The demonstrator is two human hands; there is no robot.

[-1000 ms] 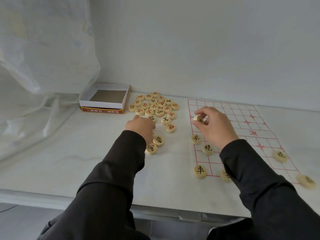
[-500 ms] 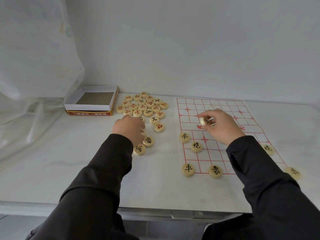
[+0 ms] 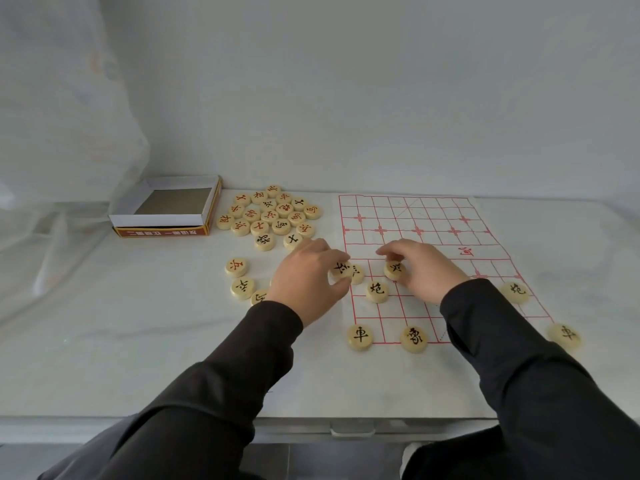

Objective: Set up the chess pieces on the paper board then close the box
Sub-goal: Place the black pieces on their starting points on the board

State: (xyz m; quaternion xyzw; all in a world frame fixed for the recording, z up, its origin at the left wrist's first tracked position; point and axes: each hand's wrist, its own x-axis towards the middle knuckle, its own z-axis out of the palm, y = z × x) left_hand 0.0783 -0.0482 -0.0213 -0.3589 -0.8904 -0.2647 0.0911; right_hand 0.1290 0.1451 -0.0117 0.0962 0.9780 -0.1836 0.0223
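so, far left a filmy sheet (image 3: 52, 150) hangs down and spills onto the pale worktop (image 3: 138, 341), with a plain white wall (image 3: 346, 98) behind everything. next along is the box (image 3: 156, 220), open, brown bottom showing, red printed strip along its front. just right of it sits a tight pile of pieces (image 3: 270, 216), mostly red-lettered. nearer me, two black-lettered pieces (image 3: 236, 267) lie off on their own.

a third piece (image 3: 259, 296) is half hidden behind the left hand (image 3: 304, 285), so i can't read it. that hand's fingers pinch a black piece (image 3: 341, 270) right at the left edge of the paper board (image 3: 433, 220), and it covers most of a blocked piece (image 3: 357, 274) behind it. the right hand (image 3: 429, 268) has its fingers closed round a second black piece (image 3: 394, 270) over the board; can't tell if it touches the paper.

on the board's near side sit a cannon piece (image 3: 376, 291), a chariot piece (image 3: 360, 337) and an elephant piece (image 3: 414, 338). the right sleeve (image 3: 502, 358) cuts off the rest of that near row. past it are a far cannon piece (image 3: 516, 292) and an edge chariot piece (image 3: 564, 336), a bit blurry.
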